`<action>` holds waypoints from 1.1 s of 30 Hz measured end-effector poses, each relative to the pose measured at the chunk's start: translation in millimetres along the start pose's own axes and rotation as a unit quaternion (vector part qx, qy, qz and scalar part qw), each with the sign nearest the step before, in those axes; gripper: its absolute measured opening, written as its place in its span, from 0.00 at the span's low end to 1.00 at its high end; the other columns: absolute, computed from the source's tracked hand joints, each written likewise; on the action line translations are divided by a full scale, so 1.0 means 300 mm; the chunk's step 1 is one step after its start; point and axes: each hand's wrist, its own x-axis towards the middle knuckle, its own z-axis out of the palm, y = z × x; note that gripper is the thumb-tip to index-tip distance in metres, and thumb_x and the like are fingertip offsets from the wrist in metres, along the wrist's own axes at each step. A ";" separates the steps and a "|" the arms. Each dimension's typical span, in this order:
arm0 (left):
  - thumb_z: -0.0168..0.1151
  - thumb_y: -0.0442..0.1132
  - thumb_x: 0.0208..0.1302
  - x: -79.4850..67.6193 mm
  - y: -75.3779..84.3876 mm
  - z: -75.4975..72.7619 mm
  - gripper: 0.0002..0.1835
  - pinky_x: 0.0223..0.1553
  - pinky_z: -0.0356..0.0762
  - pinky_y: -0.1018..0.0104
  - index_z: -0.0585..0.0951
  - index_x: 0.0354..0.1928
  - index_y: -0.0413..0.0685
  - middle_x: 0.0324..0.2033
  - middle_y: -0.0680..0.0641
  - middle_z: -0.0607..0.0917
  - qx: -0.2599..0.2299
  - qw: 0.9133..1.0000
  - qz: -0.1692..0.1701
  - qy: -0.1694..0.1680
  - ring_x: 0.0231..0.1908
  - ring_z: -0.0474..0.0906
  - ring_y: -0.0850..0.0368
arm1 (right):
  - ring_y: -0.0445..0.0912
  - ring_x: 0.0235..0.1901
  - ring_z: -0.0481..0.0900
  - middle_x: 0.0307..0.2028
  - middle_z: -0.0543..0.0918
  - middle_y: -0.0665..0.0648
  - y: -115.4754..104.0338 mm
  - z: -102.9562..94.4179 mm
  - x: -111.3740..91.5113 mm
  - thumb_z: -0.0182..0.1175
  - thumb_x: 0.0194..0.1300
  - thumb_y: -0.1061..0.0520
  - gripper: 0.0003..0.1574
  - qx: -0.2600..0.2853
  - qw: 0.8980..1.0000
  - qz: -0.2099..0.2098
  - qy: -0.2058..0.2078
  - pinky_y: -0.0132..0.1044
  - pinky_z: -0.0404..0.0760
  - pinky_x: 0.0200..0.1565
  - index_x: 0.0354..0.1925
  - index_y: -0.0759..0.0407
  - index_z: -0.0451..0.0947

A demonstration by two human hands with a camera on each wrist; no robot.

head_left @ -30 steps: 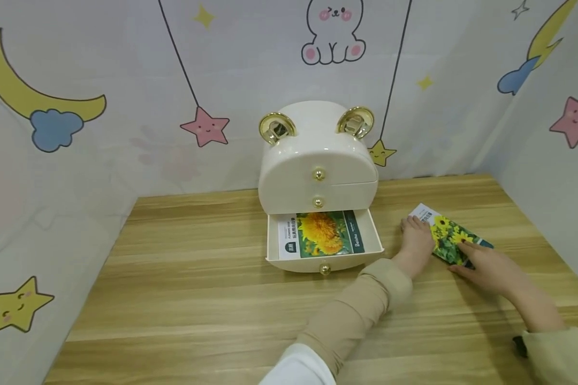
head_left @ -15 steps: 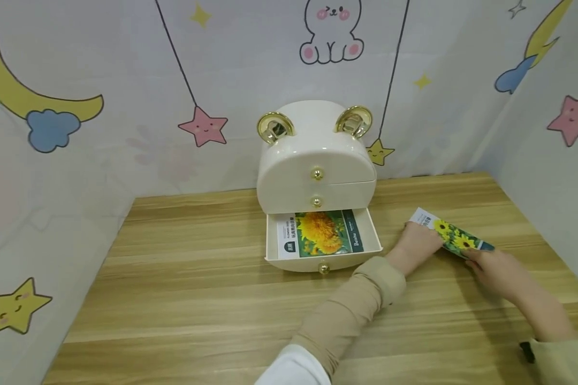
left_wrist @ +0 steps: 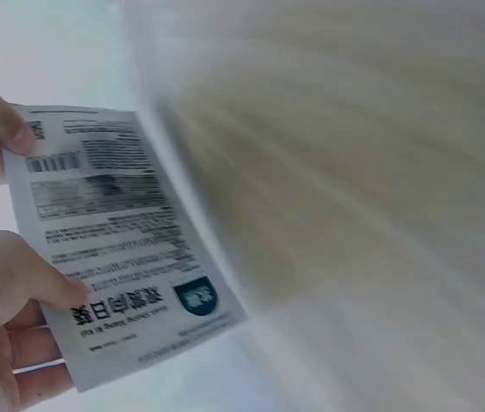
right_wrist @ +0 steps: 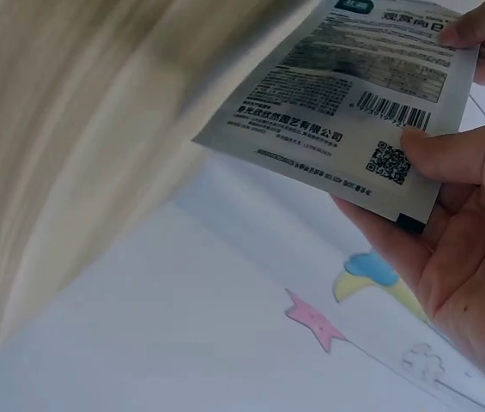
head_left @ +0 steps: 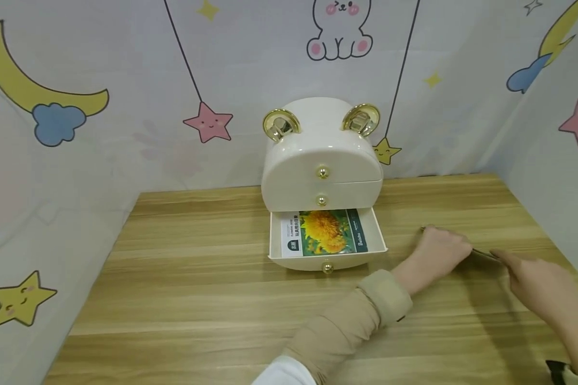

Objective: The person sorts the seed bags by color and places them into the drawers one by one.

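Both hands hold a flower seed packet [right_wrist: 345, 103] by one edge, its printed back with barcode and QR code showing in the wrist views. My left hand [head_left: 440, 254] pinches it near one end, thumb on the printed back [left_wrist: 113, 215]. At the other end my right hand [head_left: 541, 286] pinches it between thumb and fingers. In the head view the packet is nearly edge-on, a thin dark line between the hands, tilted over the right side of the table. A second seed packet [head_left: 325, 232], with an orange flower, lies in the pulled-out bottom drawer [head_left: 298, 264].
The drawer belongs to a white cabinet [head_left: 320, 139] with gold ears and round gold knobs, standing at the back middle of the wood-grain table [head_left: 197, 289]. Its upper drawers are closed. A cartoon-printed cloth [head_left: 139, 107] hangs behind and at the sides.
The yellow-flower packet has been tilted up from lying face up on the table to nearly edge-on. Both hands have turned with it, and the right has shifted slightly right.
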 end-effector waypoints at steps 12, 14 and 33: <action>0.41 0.31 0.60 -0.119 -0.100 -0.229 0.19 0.17 0.61 0.77 0.71 0.19 0.64 0.18 0.66 0.75 0.017 0.996 -0.039 0.084 0.18 0.68 0.73 | 0.43 0.10 0.67 0.27 0.82 0.68 -0.099 -0.153 -0.010 0.23 0.72 0.45 0.37 0.020 0.986 -0.045 0.159 0.27 0.56 0.12 0.48 0.64 0.76; 0.41 0.32 0.61 -0.150 -0.131 -0.261 0.18 0.22 0.67 0.78 0.76 0.24 0.63 0.23 0.65 0.80 0.022 0.995 -0.035 0.086 0.24 0.75 0.72 | 0.51 0.15 0.74 0.27 0.83 0.66 -0.126 -0.182 0.000 0.18 0.69 0.41 0.45 0.019 0.982 -0.061 0.177 0.29 0.60 0.13 0.47 0.63 0.77; 0.51 0.34 0.64 -0.502 -0.413 -0.376 0.12 0.44 0.80 0.70 0.82 0.44 0.49 0.40 0.53 0.87 0.070 0.982 -0.049 0.168 0.42 0.83 0.61 | 0.49 0.34 0.83 0.36 0.85 0.55 -0.409 -0.226 0.167 0.33 0.61 0.66 0.30 0.085 0.942 -0.234 0.225 0.41 0.79 0.29 0.54 0.55 0.75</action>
